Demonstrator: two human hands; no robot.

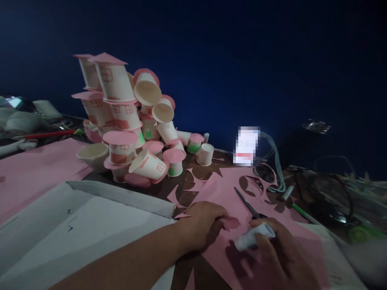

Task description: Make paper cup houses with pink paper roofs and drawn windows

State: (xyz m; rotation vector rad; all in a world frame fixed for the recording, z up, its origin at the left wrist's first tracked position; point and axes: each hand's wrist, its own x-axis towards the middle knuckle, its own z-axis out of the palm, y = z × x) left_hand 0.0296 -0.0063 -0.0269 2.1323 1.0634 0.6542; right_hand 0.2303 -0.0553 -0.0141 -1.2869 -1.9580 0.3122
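My left hand (204, 223) is closed, its fingertips pinching a small piece of pink paper (231, 223). In my right hand (281, 251) is a white glue stick (250, 238), held tilted between thumb and fingers a little to the right of the paper piece. Under both hands spreads a large pink sheet (217, 197). Scissors (246, 201) lie on that sheet just beyond my right hand, their handles partly hidden by it. Paper cups with drawn windows and pink paper roofs (123, 114) stand stacked and tumbled at the back left.
An opened white box (115, 221) lies at the left, with pink paper (45, 165) behind it. Pink offcuts (196, 177) are scattered mid-table. A lit phone (246, 146) leans by the dark blue wall, near a pale cable (276, 161). A green pencil (302, 212) lies at the right.
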